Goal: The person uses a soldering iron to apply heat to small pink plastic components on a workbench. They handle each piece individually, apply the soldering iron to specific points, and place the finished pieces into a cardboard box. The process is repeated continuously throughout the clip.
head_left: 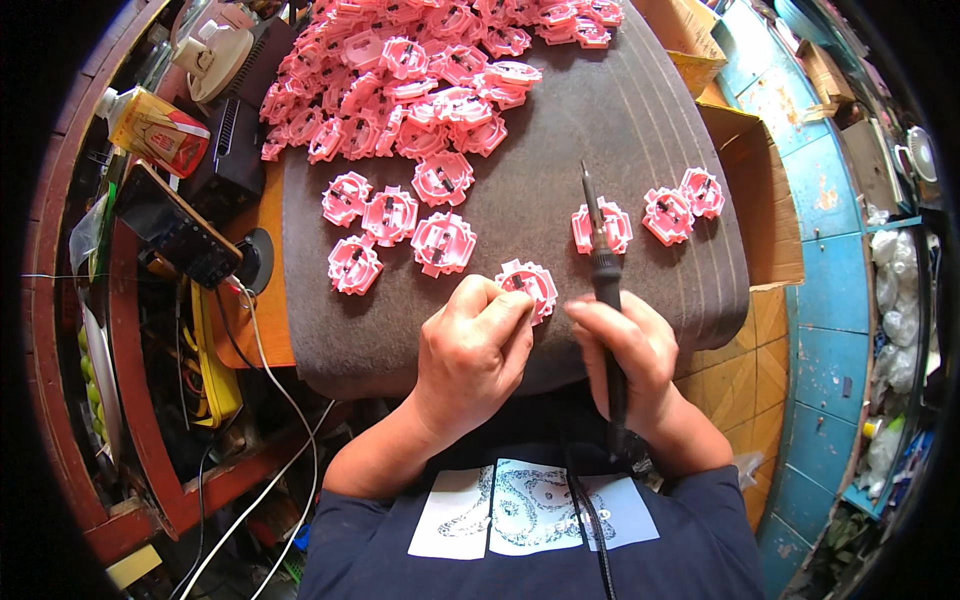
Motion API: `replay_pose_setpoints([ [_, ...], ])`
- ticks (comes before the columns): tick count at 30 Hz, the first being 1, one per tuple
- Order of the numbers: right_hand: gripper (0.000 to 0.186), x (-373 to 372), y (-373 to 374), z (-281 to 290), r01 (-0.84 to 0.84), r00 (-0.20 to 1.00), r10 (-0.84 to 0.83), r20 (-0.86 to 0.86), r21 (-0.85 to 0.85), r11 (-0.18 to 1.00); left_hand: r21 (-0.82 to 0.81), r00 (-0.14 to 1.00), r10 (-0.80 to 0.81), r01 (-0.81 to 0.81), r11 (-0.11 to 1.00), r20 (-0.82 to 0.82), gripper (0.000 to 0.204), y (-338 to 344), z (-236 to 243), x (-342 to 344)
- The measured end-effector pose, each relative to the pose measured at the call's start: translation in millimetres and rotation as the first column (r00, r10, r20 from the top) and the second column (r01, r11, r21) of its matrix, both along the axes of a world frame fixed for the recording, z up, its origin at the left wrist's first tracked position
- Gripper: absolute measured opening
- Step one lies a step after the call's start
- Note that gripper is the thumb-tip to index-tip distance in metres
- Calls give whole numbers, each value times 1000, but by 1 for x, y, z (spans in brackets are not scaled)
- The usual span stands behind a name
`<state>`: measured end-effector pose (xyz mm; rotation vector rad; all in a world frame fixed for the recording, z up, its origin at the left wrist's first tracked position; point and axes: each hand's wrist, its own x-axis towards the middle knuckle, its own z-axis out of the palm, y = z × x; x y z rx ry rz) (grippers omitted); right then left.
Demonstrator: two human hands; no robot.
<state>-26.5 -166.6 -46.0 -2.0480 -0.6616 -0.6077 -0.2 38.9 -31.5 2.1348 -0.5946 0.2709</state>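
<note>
My left hand [475,360] pinches a pink plastic part [530,290] with small black fittings near the front of the dark mat [340,330]; its fingertips cover the lower left of that part. In my right hand [635,355] is a black soldering iron [606,270], held upright in the picture with its thin tip pointing away from me, over another pink part [585,228]. A loose group of similar parts [442,243] lies to the left, and a pair [668,215] to the right. A large heap of them [390,100] covers the far left of the mat.
On the left are a phone on a stand [175,220], a drink bottle [160,130], a black device [220,160] and hanging cables [258,355]. Cardboard boxes [760,200] stand at the right of the mat, beside a blue tiled surface [830,350] and shelving with plastic bags [885,300].
</note>
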Motion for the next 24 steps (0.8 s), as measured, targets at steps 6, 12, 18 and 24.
replay_pose_setpoints([
  [6,57,13,16,10,10,997,-13,-80,-44,999,-2,1000,9,-9,1000,-25,18,-1,1,-1],
  [12,61,20,19,9,-2,996,-3,-87,-60,998,-7,1000,4,-4,1000,-31,18,0,2,-1],
  [18,59,19,19,6,9,996,-15,-83,-69,998,-13,1000,-1,1,1000,4,18,0,0,1],
  [24,58,20,20,5,13,997,-18,-74,-64,998,-9,1000,-1,1,1000,9,18,0,0,1],
])
